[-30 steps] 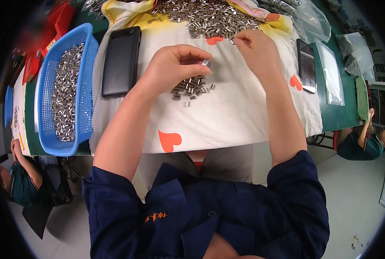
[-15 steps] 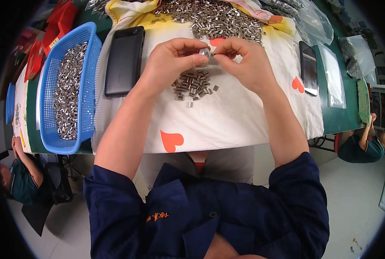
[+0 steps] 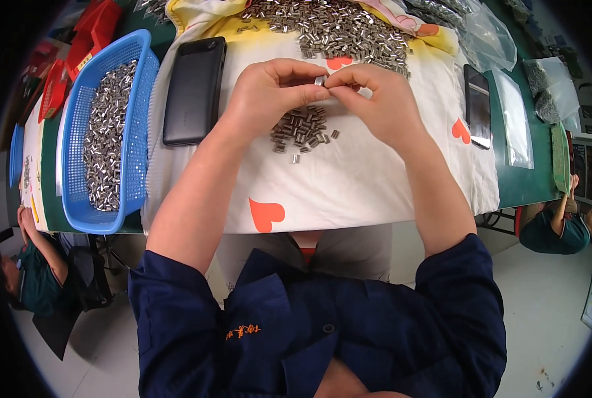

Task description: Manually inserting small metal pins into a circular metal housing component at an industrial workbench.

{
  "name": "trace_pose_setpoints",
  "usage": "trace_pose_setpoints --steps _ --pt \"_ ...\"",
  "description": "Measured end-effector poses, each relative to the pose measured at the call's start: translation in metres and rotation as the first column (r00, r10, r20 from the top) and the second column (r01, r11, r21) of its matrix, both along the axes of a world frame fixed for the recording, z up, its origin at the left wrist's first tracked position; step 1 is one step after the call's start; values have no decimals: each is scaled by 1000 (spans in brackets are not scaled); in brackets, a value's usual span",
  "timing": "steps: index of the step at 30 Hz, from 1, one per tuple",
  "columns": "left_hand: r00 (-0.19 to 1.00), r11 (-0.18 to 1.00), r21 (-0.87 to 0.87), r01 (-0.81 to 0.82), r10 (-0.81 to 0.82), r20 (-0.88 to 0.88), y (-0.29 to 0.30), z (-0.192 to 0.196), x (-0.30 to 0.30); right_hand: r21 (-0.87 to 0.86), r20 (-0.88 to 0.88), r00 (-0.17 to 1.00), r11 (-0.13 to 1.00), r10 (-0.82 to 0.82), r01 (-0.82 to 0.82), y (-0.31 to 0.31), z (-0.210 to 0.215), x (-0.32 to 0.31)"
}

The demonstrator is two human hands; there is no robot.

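Note:
My left hand (image 3: 276,89) pinches a small silvery metal piece (image 3: 320,80) between thumb and fingers, above the white cloth (image 3: 349,186). Right against it, my right hand (image 3: 375,99) has its thumb and forefinger pressed together at the piece's right side. Whatever those right fingertips hold is hidden or too small to make out. Beneath my hands lies a small pile of short metal cylinders (image 3: 301,126), partly covered by my left hand. A far larger heap of the same cylinders (image 3: 349,33) spreads over the cloth beyond my hands.
To the left stand a blue plastic basket (image 3: 143,132) of metal cylinders and a black power bank (image 3: 191,93). A phone (image 3: 476,106) and a clear plastic bag (image 3: 512,123) lie on the right. Red bins (image 3: 97,33) are at the far left. People sit at both sides.
My hands have come together, so the right fingertips now meet the metal piece in my left hand. The metal piece has turned a little.

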State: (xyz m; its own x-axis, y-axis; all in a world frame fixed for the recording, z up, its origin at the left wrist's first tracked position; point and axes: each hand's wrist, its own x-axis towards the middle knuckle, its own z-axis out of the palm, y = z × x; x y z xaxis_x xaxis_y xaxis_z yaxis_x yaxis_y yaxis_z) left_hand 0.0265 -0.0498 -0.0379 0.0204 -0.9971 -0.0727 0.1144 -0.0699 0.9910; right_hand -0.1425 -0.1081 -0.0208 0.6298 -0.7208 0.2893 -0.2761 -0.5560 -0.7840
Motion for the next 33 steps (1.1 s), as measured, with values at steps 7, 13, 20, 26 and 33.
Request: trace_pose_setpoints --steps 7,13,20,26,33 --pt "999 999 3 45 -45 0 2 4 4 160 -78 997 987 -18 30 -7 8 -5" --pt "993 992 -44 -115 113 -30 -2 -2 12 137 87 980 977 -179 167 -16 7 -8" --pt "999 1000 -8 -22 22 43 -5 -5 -1 -8 -124 966 974 -226 227 -20 6 -16" --pt "974 983 113 142 -159 162 7 5 -8 -162 -403 870 958 -284 237 -42 15 -49" --pt "967 969 99 226 -235 94 9 4 -2 -187 -355 914 973 -198 138 -44 -9 -46"
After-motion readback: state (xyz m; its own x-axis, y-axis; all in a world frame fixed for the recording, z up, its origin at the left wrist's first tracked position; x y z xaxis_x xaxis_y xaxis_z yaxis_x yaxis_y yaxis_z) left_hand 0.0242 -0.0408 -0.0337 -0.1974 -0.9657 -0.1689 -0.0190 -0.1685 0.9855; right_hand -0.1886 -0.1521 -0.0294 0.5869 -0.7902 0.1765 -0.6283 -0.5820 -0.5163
